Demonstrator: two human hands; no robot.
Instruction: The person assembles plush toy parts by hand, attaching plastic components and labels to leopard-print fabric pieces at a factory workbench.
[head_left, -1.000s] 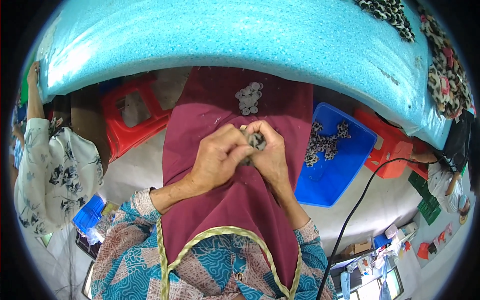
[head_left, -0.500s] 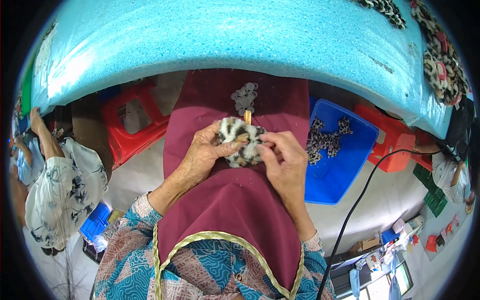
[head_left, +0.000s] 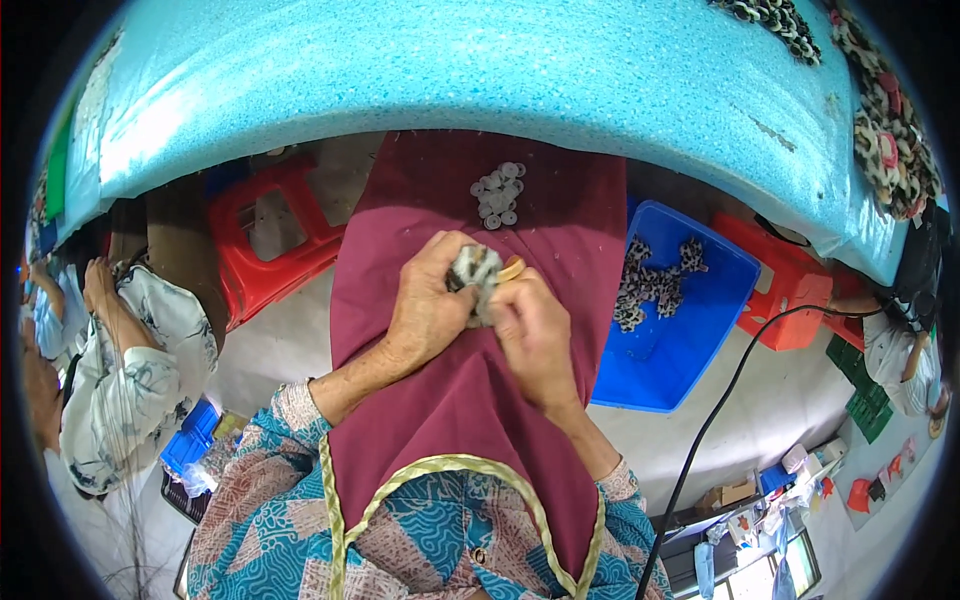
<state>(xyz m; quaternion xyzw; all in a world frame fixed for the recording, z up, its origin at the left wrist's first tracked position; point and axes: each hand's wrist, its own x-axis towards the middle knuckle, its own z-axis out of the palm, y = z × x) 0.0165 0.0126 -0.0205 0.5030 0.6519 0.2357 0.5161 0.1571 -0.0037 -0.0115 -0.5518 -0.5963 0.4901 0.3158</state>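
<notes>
A small spotted plush piece (head_left: 473, 268), white and black furry fabric, is squeezed between my two hands above my lap. My left hand (head_left: 428, 292) is closed round its left side, the thumb pressed on the fur. On the other side my right hand (head_left: 530, 330), slightly blurred, grips the plush with curled fingers. A tan strip (head_left: 510, 268) pokes out above those fingers; what it belongs to is partly hidden. Just beyond, a cluster of whitish round plastic discs (head_left: 497, 193) lies on the maroon apron (head_left: 400, 235) across my lap.
Ahead runs a table with a light-blue cover (head_left: 480, 70), spotted plush pieces (head_left: 885, 130) piled at its right. A blue bin (head_left: 660, 365) holding spotted pieces stands right of my lap. Red stools (head_left: 275, 235) flank me, a black cable (head_left: 725, 400) hangs at right, and other people sit on both sides.
The plush piece has been turned and bunched up, so less of it shows. My right hand has moved slightly left and down, its fingers curling tighter. The person at left has drawn an arm back.
</notes>
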